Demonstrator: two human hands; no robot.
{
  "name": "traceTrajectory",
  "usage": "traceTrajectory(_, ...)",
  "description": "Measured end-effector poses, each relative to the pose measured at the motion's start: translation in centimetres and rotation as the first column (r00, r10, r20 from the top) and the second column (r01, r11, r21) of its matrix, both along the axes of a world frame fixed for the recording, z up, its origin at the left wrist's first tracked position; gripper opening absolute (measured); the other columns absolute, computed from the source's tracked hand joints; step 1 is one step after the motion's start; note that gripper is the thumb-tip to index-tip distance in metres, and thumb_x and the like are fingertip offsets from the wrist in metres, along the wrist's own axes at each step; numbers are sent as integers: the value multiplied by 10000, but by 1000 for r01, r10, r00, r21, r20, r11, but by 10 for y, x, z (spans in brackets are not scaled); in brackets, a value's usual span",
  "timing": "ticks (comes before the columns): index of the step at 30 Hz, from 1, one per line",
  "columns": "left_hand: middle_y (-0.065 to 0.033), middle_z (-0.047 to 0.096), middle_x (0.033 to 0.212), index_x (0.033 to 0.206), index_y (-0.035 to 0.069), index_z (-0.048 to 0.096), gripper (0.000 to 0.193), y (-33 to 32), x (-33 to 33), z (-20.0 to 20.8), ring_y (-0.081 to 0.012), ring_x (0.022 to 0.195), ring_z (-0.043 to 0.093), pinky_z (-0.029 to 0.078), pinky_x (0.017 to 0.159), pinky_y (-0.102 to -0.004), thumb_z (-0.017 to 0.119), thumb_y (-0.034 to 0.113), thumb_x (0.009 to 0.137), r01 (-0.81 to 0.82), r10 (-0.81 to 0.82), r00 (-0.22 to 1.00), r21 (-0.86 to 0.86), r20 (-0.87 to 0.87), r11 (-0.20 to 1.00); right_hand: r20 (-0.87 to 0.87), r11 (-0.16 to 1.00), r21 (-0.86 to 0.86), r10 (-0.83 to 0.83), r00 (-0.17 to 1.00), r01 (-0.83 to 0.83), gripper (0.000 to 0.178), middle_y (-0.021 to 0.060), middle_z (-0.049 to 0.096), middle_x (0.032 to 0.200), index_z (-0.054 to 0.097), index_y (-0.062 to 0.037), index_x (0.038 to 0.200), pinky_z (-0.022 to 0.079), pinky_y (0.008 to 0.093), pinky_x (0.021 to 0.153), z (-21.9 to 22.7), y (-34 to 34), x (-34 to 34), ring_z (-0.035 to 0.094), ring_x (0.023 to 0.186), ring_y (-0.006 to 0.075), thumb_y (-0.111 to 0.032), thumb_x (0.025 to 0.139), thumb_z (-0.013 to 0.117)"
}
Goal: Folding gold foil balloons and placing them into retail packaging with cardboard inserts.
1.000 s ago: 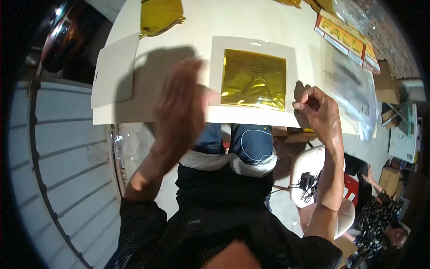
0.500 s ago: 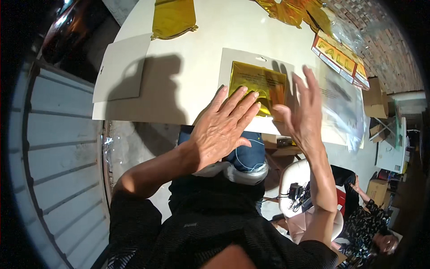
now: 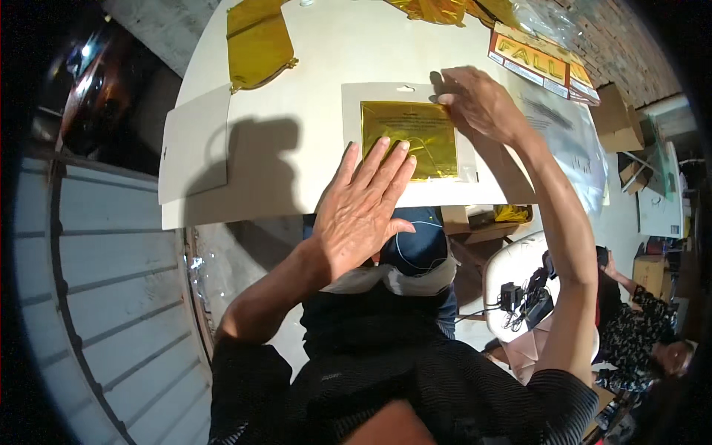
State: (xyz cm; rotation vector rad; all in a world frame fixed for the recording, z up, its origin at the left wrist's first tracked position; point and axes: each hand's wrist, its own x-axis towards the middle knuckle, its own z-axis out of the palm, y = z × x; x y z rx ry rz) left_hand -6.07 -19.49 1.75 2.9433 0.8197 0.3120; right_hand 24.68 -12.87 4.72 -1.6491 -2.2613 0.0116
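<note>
Both hands work the white backing card: left hand lies open and flat, right hand fingers pinch its upper corner, so press the gold foil sheet evenly.

Bright light from above — white table evenly lit, hard hand shadow at left. Glare on gold foil. Fisheye bends edges; corners black — left periphery dim, slightly blurred.

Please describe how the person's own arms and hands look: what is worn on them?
Both hands, the left hand and the right hand, are bare: no gloves, rings or watch visible. The forearms are bare too. Dark, finely ribbed sleeves cover only the upper arms.
</note>
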Motion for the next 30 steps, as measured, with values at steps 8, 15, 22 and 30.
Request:
traceTrajectory(8,-179,280,1661,1587,8,296,995,1,5,-1,-349,1554,219,151,1257,-551,644,607,872,-27,30,995,-32,97,999,-169,931,-364,-91,981,23,270,133,758,892,754,-5,1066,556,357,790,41,26,-7,702,814,219,-240,933,746)
traceTrajectory(15,-281,343,1604,1587,-24,221,832,29,-40,9,-429,1494,343,278,1232,-508,654,15,878,-30,33,563,-20,826,999,-458,993,-79,37,888,-83,290,7,697,829,743,-39,1002,517,297,748,126,-47,-37,619,768,111,-323,999,683)
traceTrajectory(22,-224,331,1629,1602,84,228,788,28,-34,-14,-338,1514,340,257,1248,-497,468,-123,880,-69,256,565,-264,784,962,-203,977,197,-39,978,80,122,100,757,876,751,-72,1013,563,346,698,108,-80,-38,701,766,151,-158,988,668)
traceTrajectory(30,-264,425,1546,1536,-36,289,596,32,-33,-10,-358,1447,423,334,1212,-487,562,190,1057,-1,319,524,-374,790,927,-470,718,-617,-664,582,322,231,74,739,813,694,42,1061,537,259,569,127,-260,60,669,651,87,-118,908,762)
